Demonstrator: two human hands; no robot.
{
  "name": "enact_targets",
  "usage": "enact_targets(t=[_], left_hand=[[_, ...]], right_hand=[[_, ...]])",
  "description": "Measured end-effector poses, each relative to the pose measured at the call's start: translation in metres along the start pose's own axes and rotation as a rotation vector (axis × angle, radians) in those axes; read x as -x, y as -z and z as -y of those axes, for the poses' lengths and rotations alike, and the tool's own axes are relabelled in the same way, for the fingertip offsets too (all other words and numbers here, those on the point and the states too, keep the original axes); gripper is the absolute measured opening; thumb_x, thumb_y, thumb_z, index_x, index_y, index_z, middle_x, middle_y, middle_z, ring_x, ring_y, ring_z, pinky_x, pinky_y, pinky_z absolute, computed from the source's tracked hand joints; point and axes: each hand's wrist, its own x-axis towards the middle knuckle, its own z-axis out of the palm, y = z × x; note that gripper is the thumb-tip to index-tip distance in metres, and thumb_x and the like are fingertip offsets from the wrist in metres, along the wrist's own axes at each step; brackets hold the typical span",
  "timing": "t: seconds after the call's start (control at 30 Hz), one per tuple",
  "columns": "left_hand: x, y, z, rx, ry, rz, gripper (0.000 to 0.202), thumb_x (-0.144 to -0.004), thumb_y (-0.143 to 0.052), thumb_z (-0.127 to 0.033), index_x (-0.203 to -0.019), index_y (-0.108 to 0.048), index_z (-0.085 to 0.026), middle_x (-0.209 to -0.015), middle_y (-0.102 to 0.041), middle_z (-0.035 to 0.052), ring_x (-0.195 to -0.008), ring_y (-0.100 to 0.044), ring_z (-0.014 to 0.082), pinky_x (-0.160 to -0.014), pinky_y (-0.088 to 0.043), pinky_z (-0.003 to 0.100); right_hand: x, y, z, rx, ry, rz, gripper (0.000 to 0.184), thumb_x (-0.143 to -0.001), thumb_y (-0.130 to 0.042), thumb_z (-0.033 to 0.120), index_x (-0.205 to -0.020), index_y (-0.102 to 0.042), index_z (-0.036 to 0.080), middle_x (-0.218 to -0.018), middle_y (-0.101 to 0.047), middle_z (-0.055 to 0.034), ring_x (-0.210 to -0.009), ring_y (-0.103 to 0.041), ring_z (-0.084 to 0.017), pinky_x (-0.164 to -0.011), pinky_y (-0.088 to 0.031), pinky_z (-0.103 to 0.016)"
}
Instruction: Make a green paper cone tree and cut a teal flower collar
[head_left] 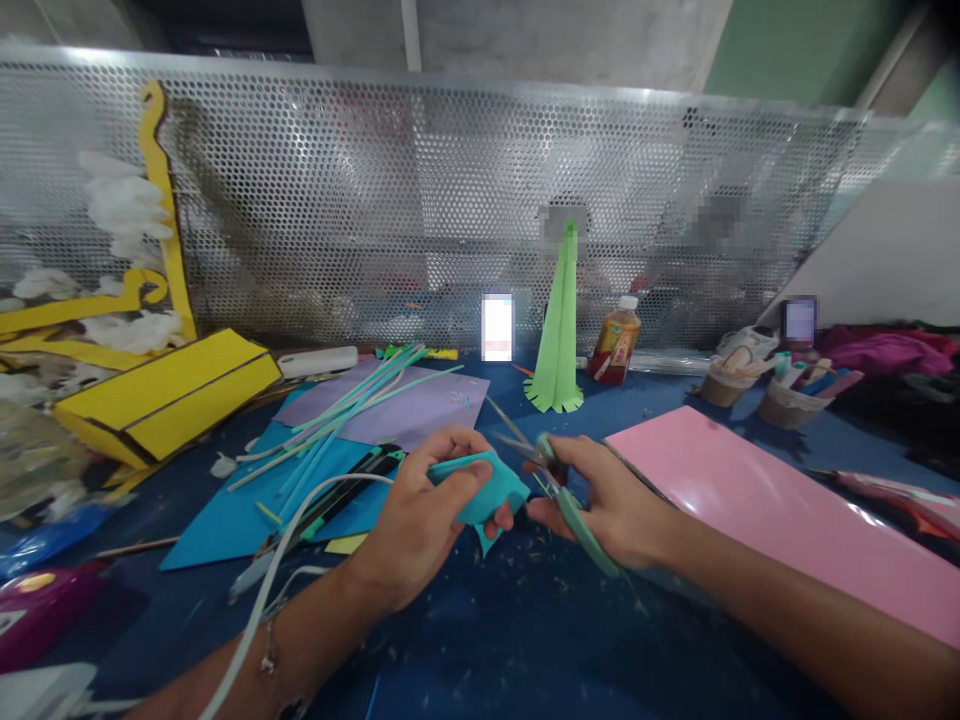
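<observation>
Pinched in my left hand [435, 500] is a folded piece of turquoise paper [510, 490], with a small pointed flap hanging below my fingers. My right hand [607, 500] grips a pair of scissors [581, 530] with green handles. The scissor blades are parted and point up and to the left, just beyond the paper's upper right edge; I cannot tell whether they touch it. Behind the hands stands a tall green paper cone [559, 330] with a fringed base. A white cable [292, 530] runs up past my left forearm.
Left lie purple paper [450, 395], blue paper [217, 530], several pale strips [322, 435] and a yellow box [172, 395]. Right are a pink sheet [720, 480], a drink bottle [616, 340] and pen cups [795, 400]. A perforated metal panel [337, 200] stands behind.
</observation>
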Motion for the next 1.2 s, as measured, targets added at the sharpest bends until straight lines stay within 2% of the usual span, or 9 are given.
enact_targets(t=[0.07, 0.17, 0.37, 0.57, 0.73, 0.93, 1.07, 1.13, 1.2], left_hand=[[0.001, 0.001, 0.000, -0.027, -0.008, -0.007, 0.031, -0.082, -0.080, -0.037, -0.094, -0.056, -0.021, -0.063, -0.070, -0.0008, -0.054, -0.067, 0.0177, -0.052, -0.051, 0.027], [0.001, 0.004, 0.003, -0.083, -0.021, -0.005, 0.030, -0.086, -0.077, -0.039, -0.097, -0.055, -0.021, -0.061, -0.070, 0.0001, -0.054, -0.066, 0.0176, -0.053, -0.050, 0.027], [-0.001, 0.008, 0.009, -0.134, -0.058, 0.030, 0.027, -0.087, -0.076, -0.039, -0.090, -0.056, -0.020, -0.063, -0.070, 0.0012, -0.055, -0.066, 0.0174, -0.055, -0.052, 0.028], [-0.003, 0.005, 0.008, -0.176, -0.110, -0.025, 0.023, -0.084, -0.079, -0.031, -0.087, -0.060, -0.019, -0.072, -0.069, -0.0002, -0.057, -0.068, 0.0160, -0.055, -0.054, 0.027], [-0.004, 0.004, 0.006, -0.181, -0.121, -0.049, 0.024, -0.084, -0.079, -0.035, -0.084, -0.061, -0.018, -0.075, -0.067, 0.0000, -0.059, -0.069, 0.0166, -0.054, -0.054, 0.027], [0.001, 0.005, 0.002, -0.199, -0.031, -0.164, 0.033, -0.078, -0.083, -0.042, -0.084, -0.060, -0.019, -0.068, -0.070, -0.0001, -0.058, -0.068, 0.0180, -0.057, -0.055, 0.028], [0.002, 0.004, 0.000, -0.171, 0.049, -0.221, 0.041, -0.071, -0.089, -0.047, -0.087, -0.061, -0.021, -0.068, -0.072, -0.0007, -0.063, -0.070, 0.0204, -0.059, -0.056, 0.029], [0.002, 0.002, 0.000, -0.147, 0.031, -0.214, 0.043, -0.069, -0.089, -0.051, -0.086, -0.064, -0.020, -0.068, -0.072, 0.0004, -0.064, -0.070, 0.0211, -0.061, -0.057, 0.029], [0.002, 0.002, -0.001, -0.127, 0.029, -0.209, 0.039, -0.071, -0.087, -0.051, -0.086, -0.068, -0.020, -0.070, -0.074, 0.0017, -0.068, -0.071, 0.0225, -0.064, -0.058, 0.031]], right_hand=[[-0.001, 0.001, -0.004, 0.024, 0.017, 0.007, 0.031, -0.088, -0.069, 0.049, -0.090, -0.056, 0.020, -0.085, -0.063, -0.0004, -0.076, -0.053, -0.018, -0.069, -0.038, -0.030], [-0.002, -0.002, -0.009, 0.097, 0.029, 0.039, 0.031, -0.087, -0.070, 0.046, -0.088, -0.052, 0.021, -0.083, -0.060, 0.0012, -0.073, -0.051, -0.017, -0.069, -0.033, -0.030], [-0.003, -0.004, -0.008, 0.137, 0.037, 0.090, 0.029, -0.087, -0.068, 0.046, -0.086, -0.055, 0.021, -0.082, -0.064, -0.0001, -0.072, -0.051, -0.017, -0.068, -0.030, -0.030], [-0.002, -0.001, -0.005, 0.164, 0.050, 0.122, 0.028, -0.088, -0.066, 0.045, -0.085, -0.055, 0.020, -0.082, -0.065, -0.0012, -0.069, -0.050, -0.016, -0.066, -0.029, -0.030], [-0.002, -0.002, -0.004, 0.136, -0.016, 0.120, 0.029, -0.089, -0.066, 0.046, -0.079, -0.055, 0.020, -0.072, -0.061, 0.0008, -0.062, -0.048, -0.014, -0.060, -0.026, -0.028], [-0.006, -0.004, -0.003, 0.148, -0.137, 0.108, 0.047, -0.089, -0.067, 0.060, -0.067, -0.057, 0.020, -0.059, -0.051, 0.0041, -0.056, -0.038, -0.011, -0.055, -0.021, -0.028], [-0.014, 0.002, -0.015, 0.250, -0.263, 0.067, 0.052, -0.089, -0.062, 0.070, -0.073, -0.062, 0.020, -0.064, -0.058, 0.0013, -0.059, -0.046, -0.013, -0.056, -0.024, -0.028], [-0.017, 0.007, -0.026, 0.362, -0.293, 0.083, 0.047, -0.094, -0.058, 0.066, -0.084, -0.066, 0.020, -0.075, -0.066, -0.0028, -0.066, -0.054, -0.016, -0.057, -0.025, -0.028], [-0.019, 0.012, -0.038, 0.429, -0.284, 0.120, 0.035, -0.096, -0.059, 0.054, -0.097, -0.066, 0.020, -0.088, -0.071, -0.0065, -0.074, -0.061, -0.020, -0.058, -0.027, -0.028]])
